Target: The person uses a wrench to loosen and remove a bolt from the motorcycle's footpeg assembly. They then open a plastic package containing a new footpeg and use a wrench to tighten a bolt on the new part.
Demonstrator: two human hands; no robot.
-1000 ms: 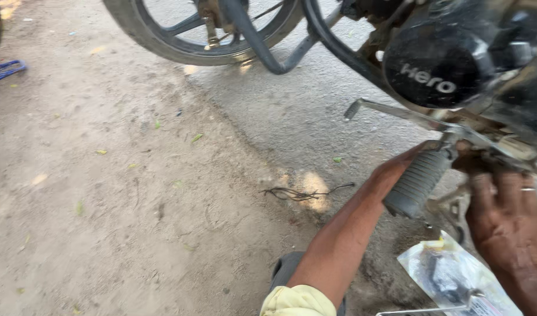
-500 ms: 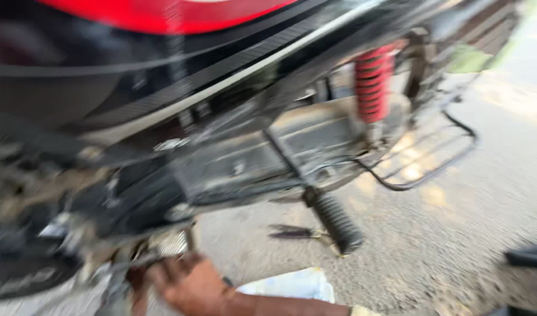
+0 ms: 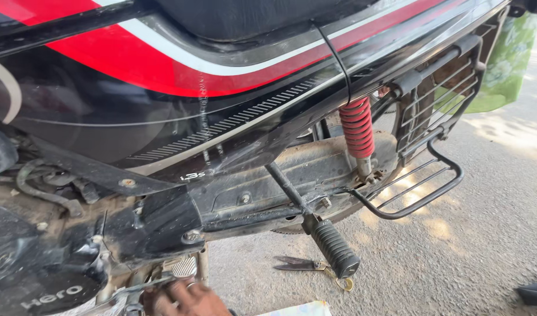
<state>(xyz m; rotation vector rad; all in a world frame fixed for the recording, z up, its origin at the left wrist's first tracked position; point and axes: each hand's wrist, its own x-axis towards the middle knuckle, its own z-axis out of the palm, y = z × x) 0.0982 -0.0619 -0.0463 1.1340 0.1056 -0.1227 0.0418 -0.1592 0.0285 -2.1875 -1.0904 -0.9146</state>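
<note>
- One of your hands [image 3: 189, 298] shows at the bottom edge of the head view, low under the motorcycle's engine; which hand it is cannot be told from this view, and the other is out of sight.
- Its fingers [image 3: 180, 289] are curled in against the metal parts just below the ribbed brake pedal [image 3: 180, 267]; whether they grip anything, you cannot tell, since the frame cuts the hand off.
- The black engine cover [image 3: 43, 292] sits just left of the hand, dusty and dull.
- Above it runs the black-and-red side panel [image 3: 163, 99] of the motorcycle.
- A rubber-covered footpeg [image 3: 334, 254] hangs down to the right of the hand, well apart from it.
- A pair of scissors [image 3: 303, 265] lies on the ground [image 3: 456, 263] just beside the footpeg's tip.
- The red shock spring [image 3: 356, 126] stands upright further right, next to the black wire side guard [image 3: 432, 146].
- A pale sheet [image 3: 298, 309] peeks in at the bottom edge, near the hand.
</note>
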